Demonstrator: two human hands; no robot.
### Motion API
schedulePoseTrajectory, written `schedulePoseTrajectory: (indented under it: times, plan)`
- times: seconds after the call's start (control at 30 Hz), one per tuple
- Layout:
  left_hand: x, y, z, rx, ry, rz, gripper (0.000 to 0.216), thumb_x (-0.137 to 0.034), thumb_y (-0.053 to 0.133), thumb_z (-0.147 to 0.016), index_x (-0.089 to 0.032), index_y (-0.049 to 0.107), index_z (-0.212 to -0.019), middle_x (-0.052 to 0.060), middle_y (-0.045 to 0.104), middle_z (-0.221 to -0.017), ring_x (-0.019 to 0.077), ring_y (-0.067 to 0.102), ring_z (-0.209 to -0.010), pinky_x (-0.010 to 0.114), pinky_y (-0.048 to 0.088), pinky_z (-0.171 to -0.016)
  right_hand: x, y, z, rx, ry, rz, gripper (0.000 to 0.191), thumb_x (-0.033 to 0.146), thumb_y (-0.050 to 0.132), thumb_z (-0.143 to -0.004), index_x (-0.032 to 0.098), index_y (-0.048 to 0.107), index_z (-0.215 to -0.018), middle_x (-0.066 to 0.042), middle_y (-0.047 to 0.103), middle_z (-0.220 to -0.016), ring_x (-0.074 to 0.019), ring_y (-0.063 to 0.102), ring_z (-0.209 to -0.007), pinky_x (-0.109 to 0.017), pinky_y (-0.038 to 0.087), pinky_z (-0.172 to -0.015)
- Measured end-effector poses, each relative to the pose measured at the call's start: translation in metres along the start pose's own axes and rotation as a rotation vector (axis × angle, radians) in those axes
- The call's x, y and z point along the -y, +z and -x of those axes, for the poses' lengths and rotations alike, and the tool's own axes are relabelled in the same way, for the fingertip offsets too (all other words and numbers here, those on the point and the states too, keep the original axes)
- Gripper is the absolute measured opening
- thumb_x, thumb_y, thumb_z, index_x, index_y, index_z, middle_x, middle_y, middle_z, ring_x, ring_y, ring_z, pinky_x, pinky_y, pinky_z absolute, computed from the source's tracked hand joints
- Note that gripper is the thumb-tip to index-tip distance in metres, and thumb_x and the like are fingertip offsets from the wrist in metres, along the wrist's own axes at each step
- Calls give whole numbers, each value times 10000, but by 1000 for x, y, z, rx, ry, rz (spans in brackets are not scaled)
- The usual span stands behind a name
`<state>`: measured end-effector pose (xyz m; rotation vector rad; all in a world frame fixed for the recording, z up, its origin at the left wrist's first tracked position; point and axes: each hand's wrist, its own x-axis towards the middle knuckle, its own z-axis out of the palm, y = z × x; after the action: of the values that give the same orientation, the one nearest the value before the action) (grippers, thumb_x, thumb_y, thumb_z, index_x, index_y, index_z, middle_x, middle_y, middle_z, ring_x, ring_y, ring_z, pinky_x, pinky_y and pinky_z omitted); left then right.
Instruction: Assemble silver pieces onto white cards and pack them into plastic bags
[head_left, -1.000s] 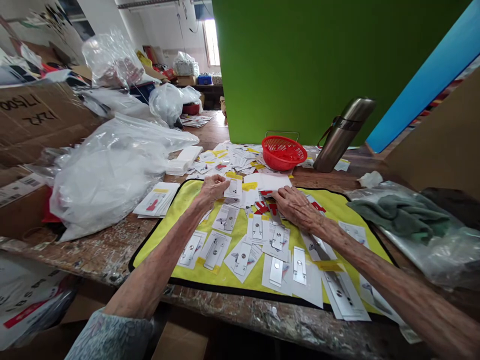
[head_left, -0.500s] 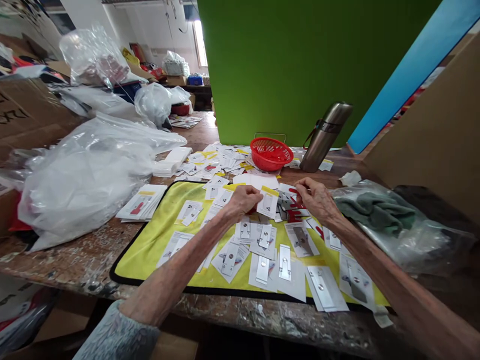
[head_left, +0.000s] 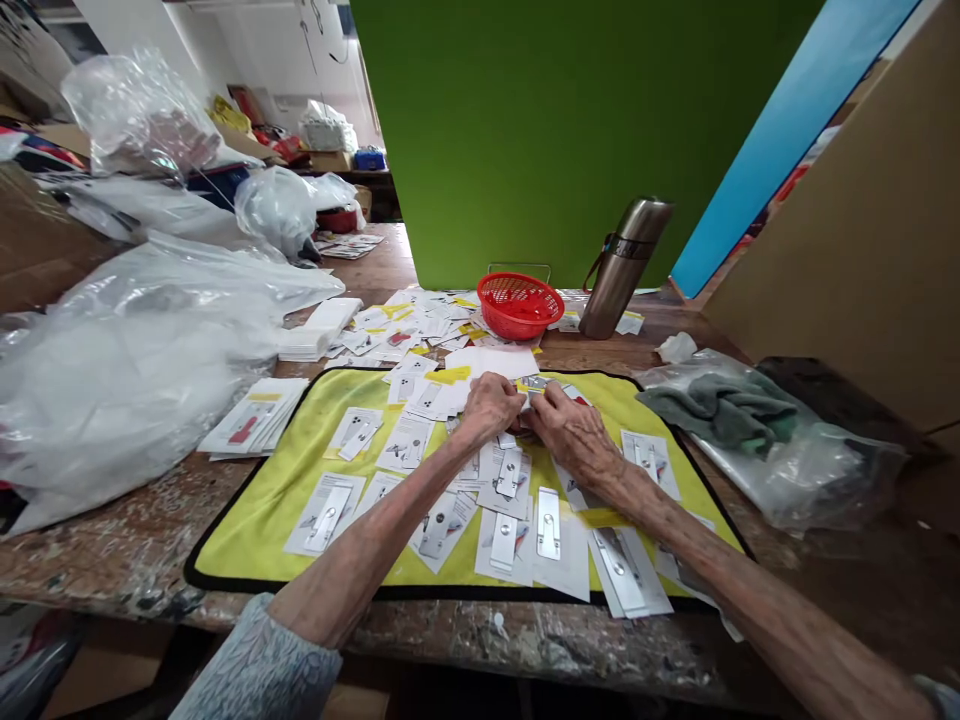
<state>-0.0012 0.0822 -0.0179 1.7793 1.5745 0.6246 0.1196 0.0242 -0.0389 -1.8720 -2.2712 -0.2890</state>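
Observation:
My left hand (head_left: 493, 408) is closed on the edge of a small printed packet with a yellow strip (head_left: 531, 388), over the back of the yellow mat (head_left: 259, 497). My right hand (head_left: 576, 436) meets it at the packet, fingers bent and pressed together; whatever they hold is hidden. Around and below my hands lie printed cards with silver metal clips, among them one clip (head_left: 549, 523) in front of my right hand and another (head_left: 328, 515) at the mat's left. A small packet with black dots (head_left: 355, 430) lies left of my left hand.
Behind the mat stand a red plastic basket (head_left: 519, 306) and a steel thermos (head_left: 625, 268), near a heap of packets (head_left: 431, 322). Stacked packets (head_left: 251, 415) and plastic bags (head_left: 150, 360) crowd the left. A grey-green cloth (head_left: 739, 412) rests on plastic at the right.
My right hand has moved left from beside the red pieces to the packet in my left hand. The packet sits lower between my fingers. The camera view has shifted slightly.

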Motion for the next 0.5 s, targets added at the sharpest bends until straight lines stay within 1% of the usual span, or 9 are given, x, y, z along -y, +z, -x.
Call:
schedulePoseTrajectory:
  times: [0.07,0.13,0.2,0.27,0.33,0.37,0.43,0.5]
  plan:
    - [1,-13,-2,-57,-3,-59,153,-226,561,-767,-162,699,-777,64,701,-761,196,642,-798,298,488,-743,3,0,3,32,-39,-19,183,240,436,-922,184,604,-876,-76,588,-899,-165,534,-663,-271,270,-517]
    - [7,-28,-3,-142,-14,-197,212,-264,526,-807,-186,685,-922,82,696,-975,231,623,-945,353,471,-826,-4,0,2,21,-31,-81,215,258,420,-927,186,603,-840,-64,590,-879,-160,539,-679,-263,301,-538]
    - [19,-41,-4,-183,-43,-389,298,-345,526,-824,-187,644,-1047,111,634,-1151,281,558,-1092,410,440,-897,-18,0,-1,-23,32,-149,234,252,400,-929,189,602,-830,-56,593,-863,-157,544,-696,-258,337,-574]
    - [33,-48,-4,-141,-65,-533,418,-430,547,-813,-165,595,-1132,146,560,-1251,323,478,-1185,447,409,-942,-36,3,-6,-64,146,-191,195,244,433,-905,188,608,-842,-60,596,-852,-171,548,-729,-265,364,-610]
    - [45,-50,-4,-88,-57,-585,483,-469,564,-795,-159,563,-1165,159,512,-1288,338,426,-1221,453,397,-955,-51,6,-11,-48,253,-244,125,250,517,-849,181,617,-822,-71,600,-834,-197,549,-762,-286,384,-638]
    - [49,-50,-4,-73,-45,-582,484,-468,571,-788,-164,556,-1164,156,505,-1284,335,421,-1218,444,401,-948,-57,9,-12,-28,281,-278,103,249,547,-822,179,620,-803,-74,605,-828,-205,551,-773,-295,394,-653]
    - [54,-49,-6,-67,-24,-543,461,-450,582,-776,-173,554,-1143,148,514,-1250,321,437,-1193,416,415,-921,-65,12,-13,12,295,-351,82,229,561,-795,179,620,-768,-70,618,-808,-199,559,-756,-302,411,-669]
    - [56,-50,-9,-55,-20,-482,432,-430,596,-758,-179,563,-1108,133,547,-1186,297,481,-1140,378,424,-890,-70,13,-14,33,294,-402,82,221,551,-789,186,616,-751,-47,625,-748,-175,560,-682,-288,421,-638]
